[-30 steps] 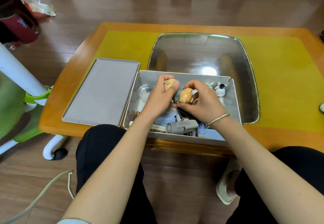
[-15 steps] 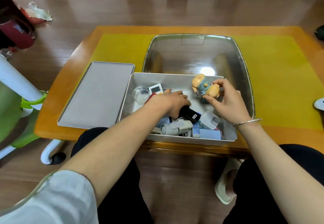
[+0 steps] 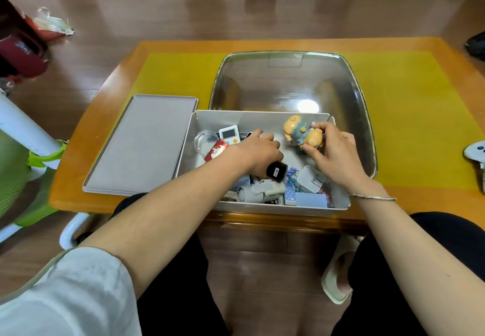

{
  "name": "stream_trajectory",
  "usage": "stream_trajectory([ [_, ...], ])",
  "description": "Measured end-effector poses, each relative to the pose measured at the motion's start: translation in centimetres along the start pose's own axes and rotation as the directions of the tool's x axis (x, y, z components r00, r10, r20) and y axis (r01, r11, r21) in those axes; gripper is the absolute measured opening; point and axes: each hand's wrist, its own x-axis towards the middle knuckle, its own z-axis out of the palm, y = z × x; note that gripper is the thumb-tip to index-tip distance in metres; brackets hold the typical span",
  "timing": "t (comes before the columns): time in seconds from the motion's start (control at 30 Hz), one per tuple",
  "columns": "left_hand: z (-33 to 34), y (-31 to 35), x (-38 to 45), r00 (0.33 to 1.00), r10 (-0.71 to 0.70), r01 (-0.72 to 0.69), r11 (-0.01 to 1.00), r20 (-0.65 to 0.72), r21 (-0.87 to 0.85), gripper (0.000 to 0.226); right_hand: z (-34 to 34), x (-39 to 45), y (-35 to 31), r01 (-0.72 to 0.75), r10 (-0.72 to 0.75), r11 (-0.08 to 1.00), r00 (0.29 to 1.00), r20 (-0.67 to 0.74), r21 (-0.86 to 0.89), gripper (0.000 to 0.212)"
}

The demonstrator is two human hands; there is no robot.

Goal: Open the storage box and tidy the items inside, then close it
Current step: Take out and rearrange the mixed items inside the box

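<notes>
Head view: since 1 s ago my right hand [image 3: 334, 149] has carried the figurine [image 3: 301, 134] from the middle of the storage box [image 3: 262, 205] over to its far right corner, and my left hand [image 3: 258, 151] has let go of it and dropped into the clutter. Lid [image 3: 141, 144] lies off to the left on the table [image 3: 420, 115], touching the box wall, so the box is open.

Step in hand: tidying, mid-way I'd say. Right-hand fingers [image 3: 319, 126] pinch the figurine, which looks 2-part, orange heads and a blue body; it's at the back right, just above or on the box floor, cannot tell which. Left hand is curled over a black gadget [image 3: 277, 171] with a label; grasping it or only resting on it, cannot tell.

Next move probably calls for setting the figurine upright against the back wall, releasing it, then sorting the loose stuff: white timer [image 3: 229, 134], red tin [image 3: 216, 150], white charger [image 3: 311, 182], mini fan [image 3: 259, 193].

Hidden: left fingertips under the hand, box floor under both hands, small blue clips near the charger too tiny to count. Steel tray [image 3: 364, 115] behind the box, partly covered by it.
</notes>
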Motion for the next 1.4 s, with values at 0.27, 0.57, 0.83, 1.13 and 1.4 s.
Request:
stream_trajectory([
  [0.27,-2.7,-2.0,-3.8,0.927,-0.094,0.004,0.970,-0.362,-0.242,0.036,0.1,0.1,0.2,0.010,-0.009,0.999,1.000,-0.027,0.038,0.042],
  [0.57,-3.2,-5.8,-8.0,0.867,-0.495,0.384,0.745,-0.065,-0.546,0.053,0.1,0.2,0.4,0.011,-0.011,1.000,1.000,-0.001,-0.004,0.046],
  [0.83,-0.2,-4.6,-7.0,0.772,-0.627,0.618,0.705,0.101,-0.349,0.047,0.2,0.2,0.4,0.011,-0.011,1.000,1.000,-0.004,-0.004,0.046],
  [1.13,-0.7,-2.0,-5.3,0.839,-0.494,0.526,0.844,0.229,-0.109,0.064,0.1,0.2,0.4,0.011,-0.011,1.000,1.000,-0.003,0.008,0.046],
  [1.4,-0.6,-0.6,-2.2,0.895,-0.398,0.417,0.906,0.200,-0.064,0.063,0.3,0.1,0.5,0.007,-0.007,1.000,1.000,-0.012,0.015,0.046],
])
